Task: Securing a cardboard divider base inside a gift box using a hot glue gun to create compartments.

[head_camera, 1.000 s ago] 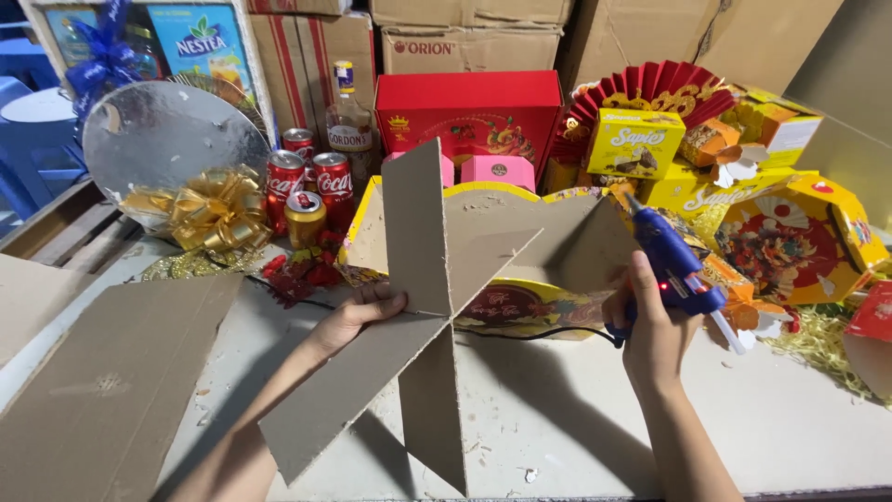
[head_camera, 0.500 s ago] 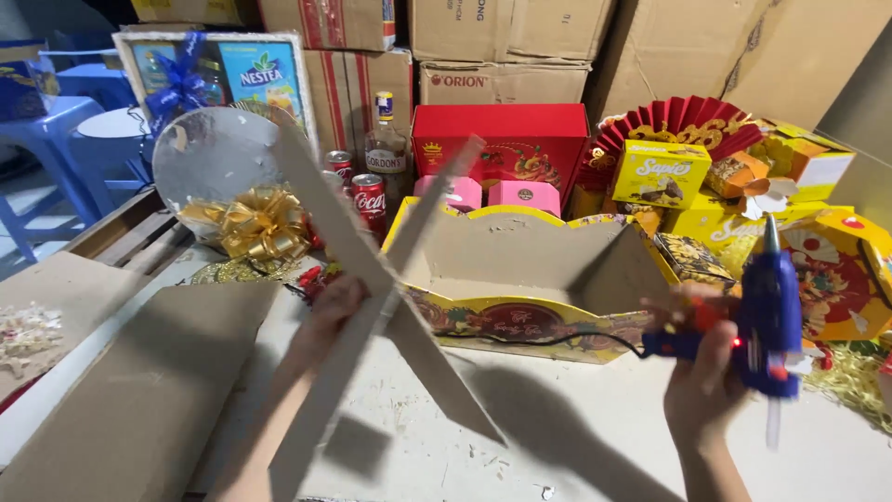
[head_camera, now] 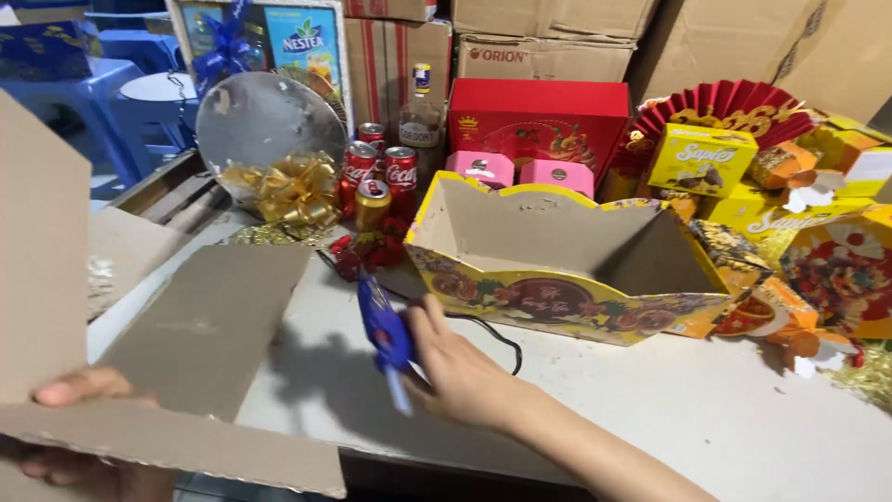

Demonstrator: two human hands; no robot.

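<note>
My left hand (head_camera: 79, 437) grips a large folded piece of brown cardboard (head_camera: 204, 344) at the lower left, fingers curled over its bottom edge. One cardboard panel stands upright along the left side of the view. My right hand (head_camera: 460, 372) holds a blue glue gun (head_camera: 383, 330) low over the white table (head_camera: 669, 409), nozzle pointing down towards me. Its black cord (head_camera: 497, 336) trails across the table. Just beyond the gun sits an open, empty yellow decorated cardboard box (head_camera: 557, 307).
Behind the box stand red soda cans (head_camera: 400, 177), a gold can, a bottle (head_camera: 420, 116), a red gift box (head_camera: 539, 125), pink tins and a gold bow (head_camera: 293, 191) on a wrapped round item. Yellow snack boxes (head_camera: 701, 158) and a red paper fan crowd the right. Brown cartons line the back.
The cardboard has swung from in front of the yellow box down to the left. My right hand carried the glue gun from the right across to the middle and lowered it.
</note>
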